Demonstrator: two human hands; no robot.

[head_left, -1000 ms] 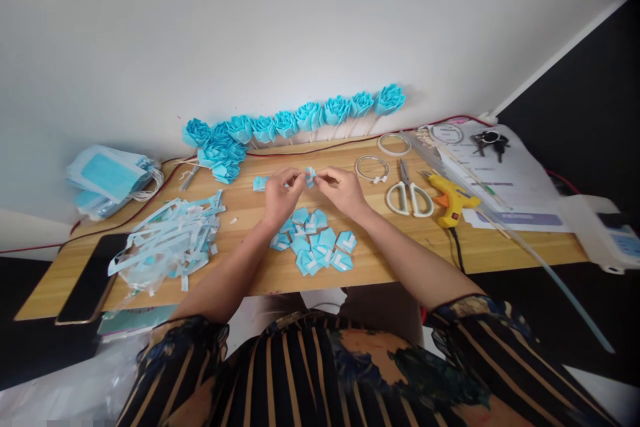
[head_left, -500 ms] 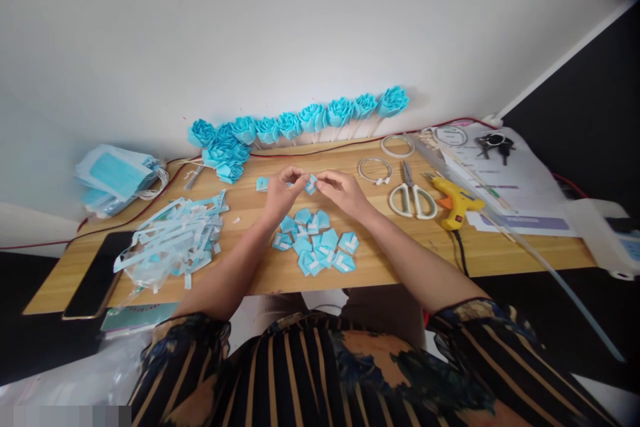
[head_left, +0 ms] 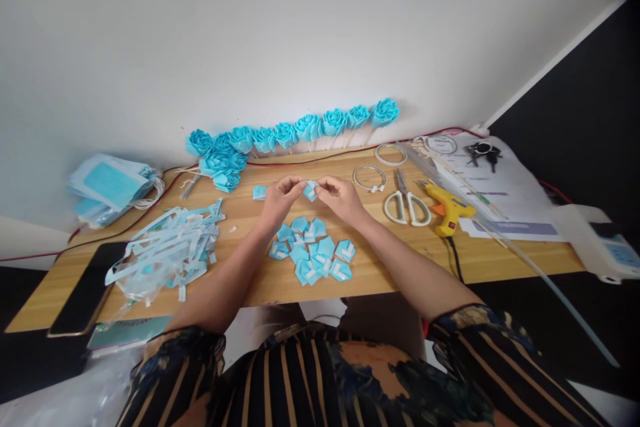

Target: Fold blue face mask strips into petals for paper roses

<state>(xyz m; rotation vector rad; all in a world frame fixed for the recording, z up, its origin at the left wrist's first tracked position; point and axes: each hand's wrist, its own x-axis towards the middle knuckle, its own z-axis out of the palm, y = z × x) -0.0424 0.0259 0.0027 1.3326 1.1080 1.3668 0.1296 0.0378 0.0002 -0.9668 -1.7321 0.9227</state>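
Between my two hands is a small folded blue petal piece [head_left: 311, 191] with a white strip on it. My left hand [head_left: 283, 199] pinches its left side, and my right hand [head_left: 340, 197] pinches its right side with thumb and forefinger. Just below, several similar folded blue petals [head_left: 313, 250] lie in a loose pile on the wooden table [head_left: 240, 273]. A small blue stack [head_left: 259, 193] sits left of my left hand. Along the wall stands a row of blue fabric roses [head_left: 307, 127] on thin stems.
Cut blue-white scraps [head_left: 170, 250], a black phone [head_left: 90, 290] and a stack of face masks [head_left: 113, 183] occupy the left. To the right are scissors [head_left: 407, 203], tape rings [head_left: 369, 178], a yellow glue gun [head_left: 450, 208], keys [head_left: 483, 152] and papers [head_left: 505, 180].
The view has shifted slightly. Both hands still grip the petal, which now shows more of its face between the fingertips.
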